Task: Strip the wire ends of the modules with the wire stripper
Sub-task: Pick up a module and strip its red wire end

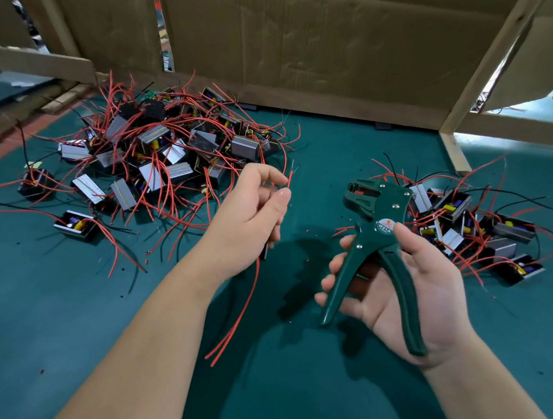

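From my head camera: my left hand [254,214] pinches one red wire end [290,180] upright between thumb and forefinger, and two more red wires [242,313] trail down below it. My right hand [405,287] grips the one green wire stripper [376,238], fingers curled round its two spread handles, its head near the wire but apart from it. Two heaps of modules lie on the green mat [285,394]: a larger left heap [153,151] and a smaller right heap [468,222], both too tangled to count.
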### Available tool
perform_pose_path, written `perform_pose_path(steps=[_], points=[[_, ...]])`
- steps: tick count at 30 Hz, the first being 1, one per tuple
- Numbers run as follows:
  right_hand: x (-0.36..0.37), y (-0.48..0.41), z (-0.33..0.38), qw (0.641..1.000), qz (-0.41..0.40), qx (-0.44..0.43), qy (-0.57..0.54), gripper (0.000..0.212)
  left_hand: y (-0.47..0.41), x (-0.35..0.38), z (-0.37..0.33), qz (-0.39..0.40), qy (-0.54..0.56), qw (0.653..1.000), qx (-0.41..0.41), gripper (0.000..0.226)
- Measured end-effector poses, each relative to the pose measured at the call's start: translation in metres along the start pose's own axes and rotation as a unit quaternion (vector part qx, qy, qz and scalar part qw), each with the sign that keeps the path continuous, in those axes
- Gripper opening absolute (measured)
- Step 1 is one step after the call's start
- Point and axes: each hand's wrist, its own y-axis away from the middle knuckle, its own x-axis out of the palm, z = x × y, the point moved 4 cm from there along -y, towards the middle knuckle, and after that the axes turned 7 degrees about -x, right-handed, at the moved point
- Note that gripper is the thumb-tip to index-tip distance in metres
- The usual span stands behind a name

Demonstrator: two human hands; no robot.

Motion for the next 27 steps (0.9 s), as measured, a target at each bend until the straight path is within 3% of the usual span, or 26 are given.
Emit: perform_pose_path(steps=[15,27], points=[[0.009,0.003,-0.009,0.996,0.063,0.054,0.015,0.051,-0.001,0.000,0.000,-0.005,0.002,1.000,0.018,0.013],[0.011,0.007,-0.011,0.987,0.141,0.070,0.019,0.057,0.001,-0.005,-0.004,-0.084,-0.149,0.978,0.119,0.017]])
